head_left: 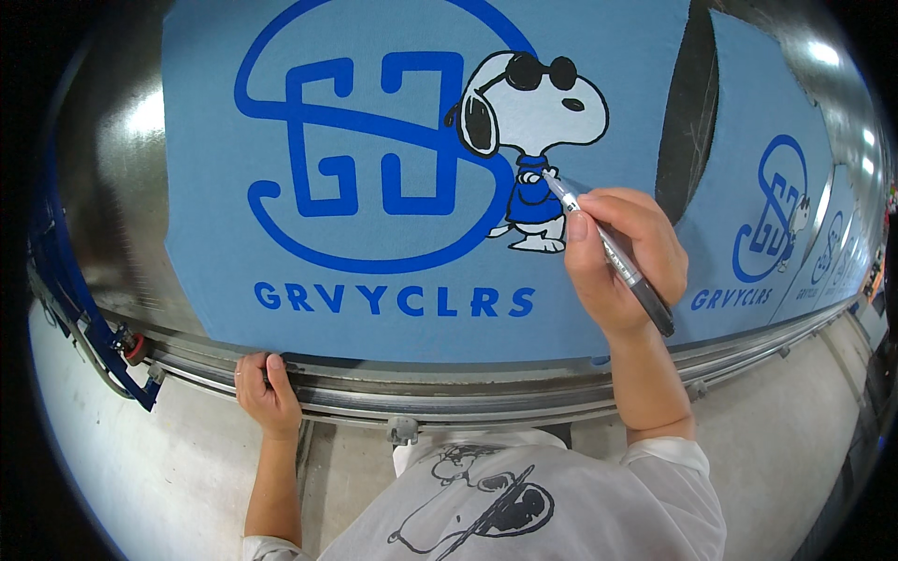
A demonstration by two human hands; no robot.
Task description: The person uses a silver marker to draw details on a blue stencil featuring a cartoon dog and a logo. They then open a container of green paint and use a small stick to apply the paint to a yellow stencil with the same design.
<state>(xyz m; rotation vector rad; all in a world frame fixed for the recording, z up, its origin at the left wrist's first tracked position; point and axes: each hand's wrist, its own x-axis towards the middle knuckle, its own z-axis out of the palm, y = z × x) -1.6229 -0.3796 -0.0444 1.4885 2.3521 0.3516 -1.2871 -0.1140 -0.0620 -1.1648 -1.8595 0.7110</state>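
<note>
One grey marker pen (621, 259) slants through the right hand (644, 236), pinched between thumb and fingers, its tip above and left of them at the printed dog (540, 103) on the blue fabric panel (206, 159). The left hand (267, 388), loosely fisted, meets the table's metal rail (351, 402); whether it grips anything, I cannot tell.

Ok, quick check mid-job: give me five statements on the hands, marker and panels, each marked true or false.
1. The right hand holds a marker. True.
2. Its tip is at the cartoon dog's sunglasses. False: it is lower, at the dog's torso.
3. The dog appears on a blue panel. True.
4. The left hand lies flat on that panel. False: it is curled at the metal rail.
5. Further blue panels lie to the right. True.
</note>
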